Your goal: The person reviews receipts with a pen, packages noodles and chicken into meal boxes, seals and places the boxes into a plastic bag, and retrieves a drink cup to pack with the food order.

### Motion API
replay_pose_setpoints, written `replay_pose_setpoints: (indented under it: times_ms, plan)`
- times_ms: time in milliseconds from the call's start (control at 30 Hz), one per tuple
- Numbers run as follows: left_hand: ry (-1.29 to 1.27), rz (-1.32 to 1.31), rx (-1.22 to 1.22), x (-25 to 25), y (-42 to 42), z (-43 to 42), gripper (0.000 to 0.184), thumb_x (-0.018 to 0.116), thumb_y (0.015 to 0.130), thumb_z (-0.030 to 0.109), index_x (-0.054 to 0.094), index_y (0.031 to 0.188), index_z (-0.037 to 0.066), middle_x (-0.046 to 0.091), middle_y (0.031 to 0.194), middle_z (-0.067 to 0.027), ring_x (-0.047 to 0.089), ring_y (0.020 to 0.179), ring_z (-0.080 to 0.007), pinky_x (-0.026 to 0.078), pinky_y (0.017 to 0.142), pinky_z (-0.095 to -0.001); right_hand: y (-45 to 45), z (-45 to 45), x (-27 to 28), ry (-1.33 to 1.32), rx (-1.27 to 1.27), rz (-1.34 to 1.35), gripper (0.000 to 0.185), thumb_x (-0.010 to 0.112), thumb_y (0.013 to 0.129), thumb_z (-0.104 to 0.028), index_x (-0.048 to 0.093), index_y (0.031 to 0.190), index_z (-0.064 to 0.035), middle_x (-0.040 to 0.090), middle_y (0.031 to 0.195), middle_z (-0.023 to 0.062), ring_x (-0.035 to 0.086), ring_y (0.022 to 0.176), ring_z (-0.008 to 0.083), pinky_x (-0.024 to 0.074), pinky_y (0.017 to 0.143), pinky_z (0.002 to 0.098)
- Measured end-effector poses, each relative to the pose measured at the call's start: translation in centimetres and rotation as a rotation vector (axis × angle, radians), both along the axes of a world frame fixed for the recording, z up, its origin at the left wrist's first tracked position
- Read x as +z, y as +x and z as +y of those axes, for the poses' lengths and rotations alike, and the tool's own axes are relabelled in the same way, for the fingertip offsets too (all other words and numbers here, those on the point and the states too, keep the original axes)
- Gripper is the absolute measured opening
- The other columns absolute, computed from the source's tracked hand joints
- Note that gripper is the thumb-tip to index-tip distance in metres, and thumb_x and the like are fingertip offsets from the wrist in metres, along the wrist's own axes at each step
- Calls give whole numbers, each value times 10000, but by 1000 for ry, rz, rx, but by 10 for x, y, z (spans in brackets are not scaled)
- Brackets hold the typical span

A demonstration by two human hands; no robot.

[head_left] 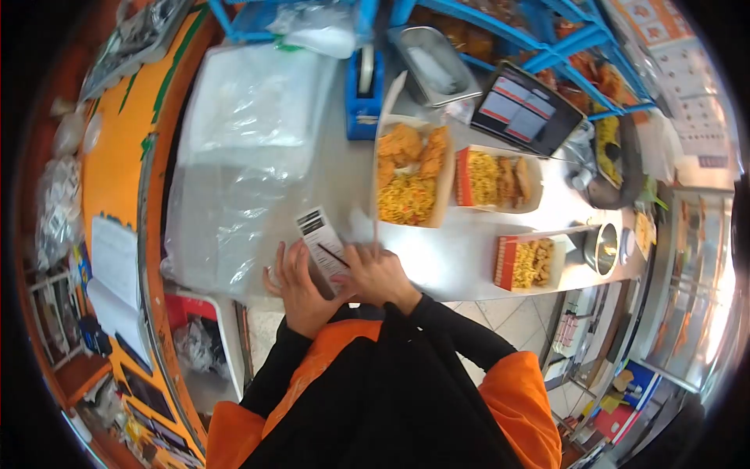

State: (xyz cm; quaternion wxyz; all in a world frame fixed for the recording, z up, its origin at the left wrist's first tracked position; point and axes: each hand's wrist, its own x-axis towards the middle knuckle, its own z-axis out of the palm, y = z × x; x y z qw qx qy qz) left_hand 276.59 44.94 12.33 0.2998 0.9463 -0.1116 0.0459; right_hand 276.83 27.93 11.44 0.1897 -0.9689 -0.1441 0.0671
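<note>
A printed paper receipt (316, 230) lies on the steel counter in front of me. My left hand (303, 291) rests at its lower left side, fingers spread. My right hand (379, 275) is closed around a thin dark pen (332, 254), whose tip points over the receipt. Just beyond the right hand stands an open takeaway box (445, 176) with yellow rice and fried chicken. A second box (462, 178) of rice and chicken strips is to its right. Nearer the front edge sits a third box (505, 263) with rice and small fried pieces.
Clear plastic bags (242, 156) cover the counter's left part. A blue tape dispenser (365, 102), a metal tray (437, 66) and a tablet (527, 109) stand at the back, below a blue rack (500, 43). A metal cup (601, 248) is at the right.
</note>
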Motion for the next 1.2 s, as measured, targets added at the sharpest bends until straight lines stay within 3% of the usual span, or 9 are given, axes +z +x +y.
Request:
replay_pose_setpoints:
  times_ms: [200, 400, 500, 567, 667, 867, 1000, 1133, 1200]
  plan:
    - [313, 85, -222, 5, 15, -7, 563, 652, 792, 408, 538, 1331, 293, 294, 1524, -71, 158, 1440, -358, 39, 1051, -674, -3, -61, -4, 328, 109, -704, 304, 773, 712, -135, 643, 985, -100, 603, 855, 59, 545, 543, 226, 449, 486, 322]
    - [186, 6, -136, 14, 22, -18, 628, 665, 785, 394, 503, 1365, 215, 320, 1485, -115, 206, 1400, -363, 58, 1046, -665, -2, -85, 14, 147, -537, -709, 249, 775, 692, -122, 642, 902, -97, 568, 907, 43, 539, 786, 222, 421, 667, 347]
    - [65, -110, -126, 35, 36, -28, 639, 665, 811, 424, 491, 1373, 176, 421, 1380, -113, 448, 1222, -326, 296, 998, -563, 5, -82, 0, 28, -400, -688, 205, 772, 707, -154, 664, 874, -104, 576, 975, 25, 526, 906, 216, 399, 724, 356]
    - [-298, 48, -163, 44, 55, -34, 528, 641, 859, 368, 527, 1323, 143, 537, 1163, -109, 606, 903, -276, 472, 787, -401, 12, -56, -5, 34, -274, -751, 200, 759, 726, -184, 665, 888, -113, 584, 1013, 12, 529, 891, 216, 393, 725, 353]
    - [-163, -49, -14, 52, 93, -28, 364, 611, 896, 246, 586, 1227, 96, 573, 1025, -107, 614, 697, -276, 478, 609, -367, 25, -18, 18, 209, -178, -593, 211, 724, 765, -176, 668, 954, -101, 588, 1054, 45, 531, 931, 245, 395, 801, 379]
    - [-144, -224, -63, 56, 178, 12, 149, 576, 904, 91, 688, 994, 49, 604, 903, -119, 611, 718, -313, 481, 630, -385, 106, -83, 77, 224, -579, -785, 647, 632, 791, -17, 394, 1393, -38, 388, 1329, 249, 415, 1123, 435, 347, 969, 502]
    - [-251, -205, -55, 60, 176, 5, 156, 580, 884, 56, 699, 984, 58, 659, 938, -119, 649, 790, -323, 506, 682, -368, 103, -115, 74, 96, -347, -465, 405, 633, 756, 8, 571, 1156, 0, 587, 1122, 178, 542, 1026, 358, 454, 874, 424]
    - [-112, -145, 13, 35, 149, 2, 205, 643, 834, 60, 689, 1030, 98, 700, 939, -114, 677, 865, -308, 531, 728, -362, 46, -90, 25, 153, -526, -649, 250, 614, 748, 66, 581, 989, 7, 644, 994, 151, 618, 908, 300, 513, 805, 361]
    - [-449, 89, -65, 12, 138, -12, 304, 674, 807, 45, 653, 1109, 79, 706, 940, -128, 698, 857, -251, 540, 736, -335, 42, -63, 13, 475, -739, -499, 241, 617, 759, 77, 576, 986, 6, 652, 993, 158, 633, 885, 269, 520, 786, 344]
